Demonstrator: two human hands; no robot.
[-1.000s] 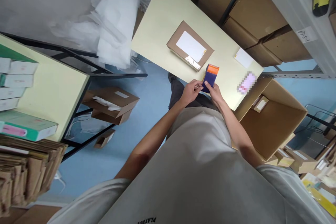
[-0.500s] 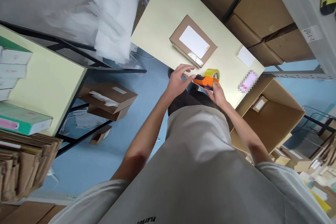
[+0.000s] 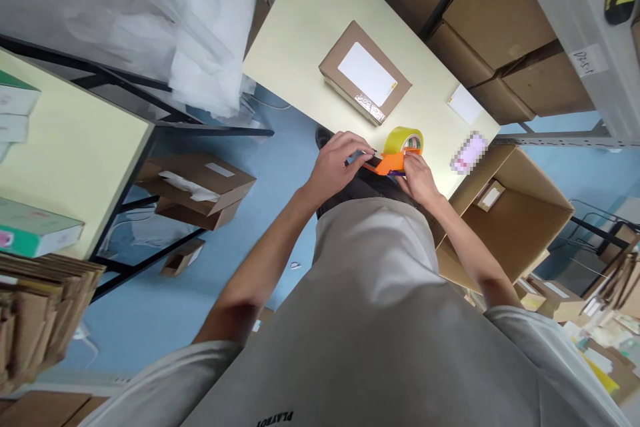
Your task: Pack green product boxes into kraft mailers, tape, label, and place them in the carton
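Note:
My right hand (image 3: pixel 419 179) is closed around an orange tape dispenser (image 3: pixel 391 163) at the near edge of the table. A roll of yellow tape (image 3: pixel 399 139) sits on the dispenser, its round side turned toward me. My left hand (image 3: pixel 334 163) is at the dispenser's front end, with thumb and fingers pinched there; whether they hold the tape's loose end is too small to tell. Just beyond my hands a brown cardboard box (image 3: pixel 331 68) lies on the table, a white label (image 3: pixel 367 73) on its top and shiny tape along its near side.
The pale table (image 3: pixel 285 47) also bears a white card (image 3: pixel 465 104) and a blurred pink item (image 3: pixel 469 153). A large open carton (image 3: pixel 520 213) stands at the right, with a small box (image 3: pixel 490 195) inside. Shelved cartons (image 3: pixel 500 0) line the back. Another table (image 3: pixel 75 140) is at left.
The dispenser has turned in my right hand, so more of the yellow roll shows. My left hand has moved slightly down and stays at its front end. The view has shifted slightly.

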